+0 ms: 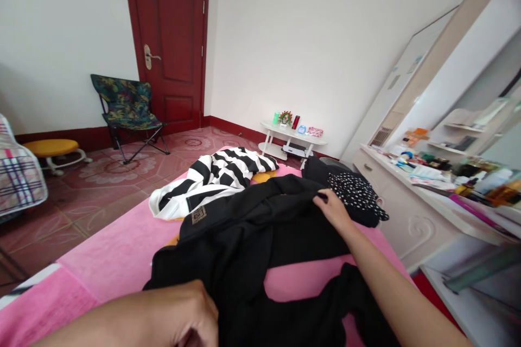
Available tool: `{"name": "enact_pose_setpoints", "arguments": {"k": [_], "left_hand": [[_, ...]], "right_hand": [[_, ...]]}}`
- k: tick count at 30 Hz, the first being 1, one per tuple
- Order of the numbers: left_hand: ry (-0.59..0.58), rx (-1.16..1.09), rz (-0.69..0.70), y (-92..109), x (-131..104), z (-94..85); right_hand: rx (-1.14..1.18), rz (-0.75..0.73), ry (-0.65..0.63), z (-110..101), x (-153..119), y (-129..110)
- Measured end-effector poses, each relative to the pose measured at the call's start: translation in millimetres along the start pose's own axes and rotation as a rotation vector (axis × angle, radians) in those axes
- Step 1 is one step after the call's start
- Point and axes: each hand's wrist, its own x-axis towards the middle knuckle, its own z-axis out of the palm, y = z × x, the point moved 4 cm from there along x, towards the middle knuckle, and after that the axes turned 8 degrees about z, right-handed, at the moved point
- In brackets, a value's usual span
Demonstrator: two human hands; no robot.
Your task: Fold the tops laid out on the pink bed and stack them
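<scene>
A black garment (244,238) lies rumpled across the pink bed cover, with a small gold-printed patch near its upper left edge. Two long parts of it spread rightward, the pink cover showing between them; I cannot tell whether they are sleeves or legs. My right hand (331,209) pinches the cloth at the far right edge, arm stretched out. Close to me at the bottom, my left hand (191,309) is curled into a fist against the garment; its fingertips are mostly hidden. Beyond the garment lies a black-and-white striped garment (232,171), bunched up.
Dark folded clothes with white-dotted fabric (354,192) lie at the right of the pink cover (114,249). A cluttered dresser (391,195) stands close on the right. A small white table (293,133), a folding chair (128,103) and a yellow stool (52,147) stand beyond.
</scene>
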Motion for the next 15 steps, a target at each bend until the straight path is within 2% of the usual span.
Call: {"name": "enact_pose_setpoints", "arguments": {"k": [2,3,6,8,10,13,15], "left_hand": [[0.277,0.239,-0.078,-14.6,-7.4,-20.4],[0.391,0.367,-0.104,-24.2,-11.1,-29.4],[0.580,0.651,-0.240,-62.8,-15.2,-45.8],[0.599,0.717,-0.345,-87.1,-11.6,-48.0],[0.577,0.737,-0.407,-100.3,-5.4,-45.5],[0.556,0.770,-0.425,-98.9,1.1,-40.8],[0.543,0.768,-0.410,-93.3,0.3,-39.3]], "right_hand": [[-0.287,-0.021,-0.164,10.8,-17.2,25.7],[-0.394,-0.027,-0.207,14.3,-26.0,35.8],[-0.590,-0.009,-0.226,17.5,-45.9,46.2],[-0.697,0.008,-0.216,17.9,-53.6,39.8],[-0.794,-0.002,-0.207,19.1,-58.3,29.1],[-0.835,-0.016,-0.184,18.2,-64.2,14.5],[-0.713,-0.001,-0.191,10.3,-71.4,5.0]]}}
